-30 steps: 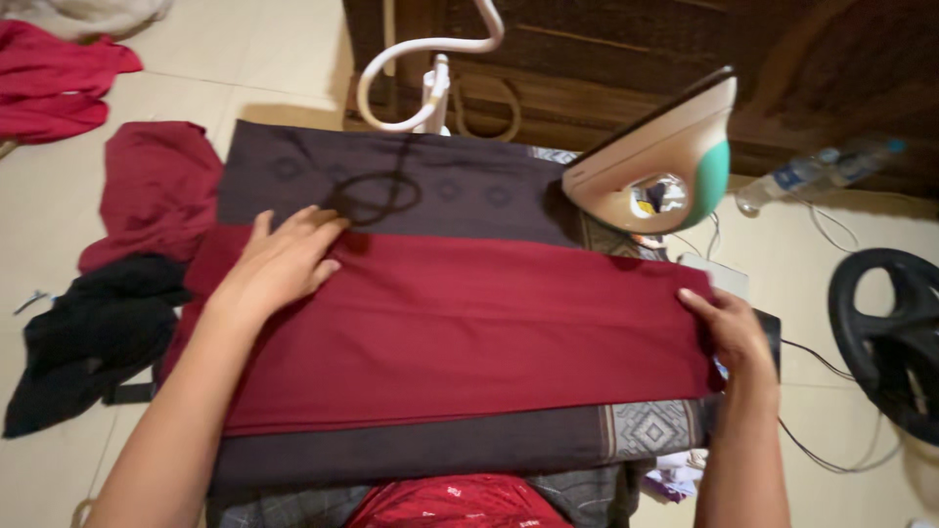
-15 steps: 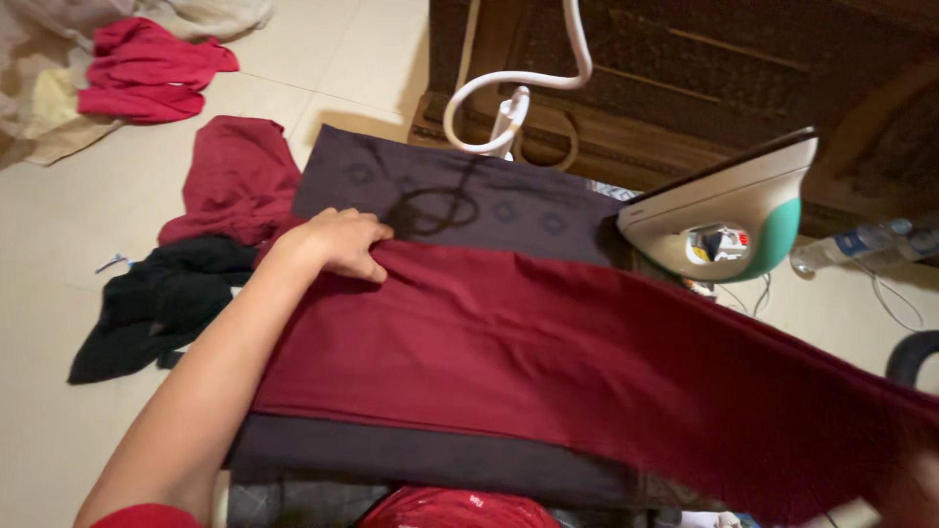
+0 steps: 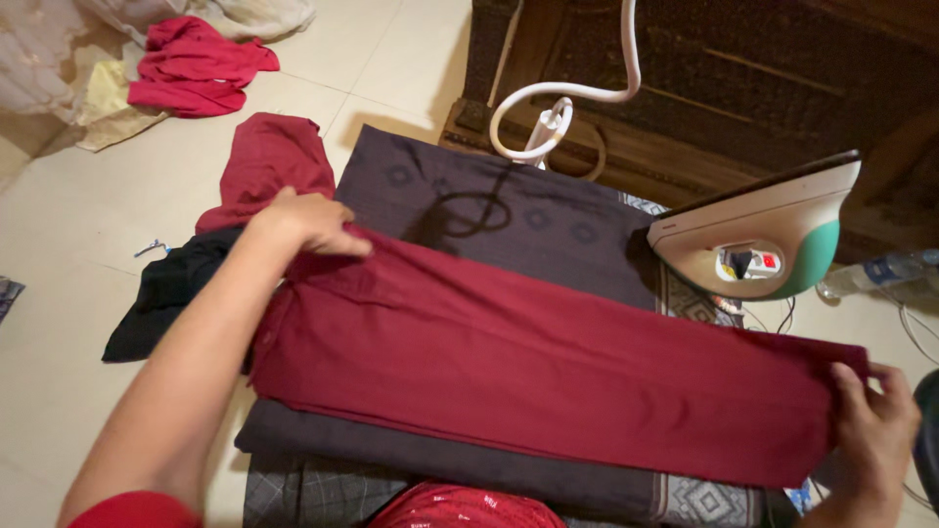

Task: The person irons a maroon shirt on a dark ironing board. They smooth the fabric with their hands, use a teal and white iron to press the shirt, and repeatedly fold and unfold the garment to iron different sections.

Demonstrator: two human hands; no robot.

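A folded dark red cloth point(image 3: 548, 367) lies stretched across a dark purple-brown patterned cloth point(image 3: 489, 210) that covers a low ironing surface. My left hand point(image 3: 308, 223) grips the red cloth's far left corner. At the far right, my right hand point(image 3: 873, 430) pinches the red cloth's other end and holds it out past the surface's edge. A cream and green iron point(image 3: 758, 244) stands upright at the back right, apart from both hands.
A white cord holder point(image 3: 567, 93) rises behind the surface in front of dark wooden furniture point(image 3: 763, 68). More red garments point(image 3: 269, 161) and a black garment point(image 3: 161, 293) lie left on the tiled floor. Another red cloth point(image 3: 201, 68) is far left. A plastic bottle point(image 3: 880, 269) lies right.
The view has swung left. My left hand went from lying flat to gripping the corner. My right hand lifted the cloth's right end, then drew it taut and lower.
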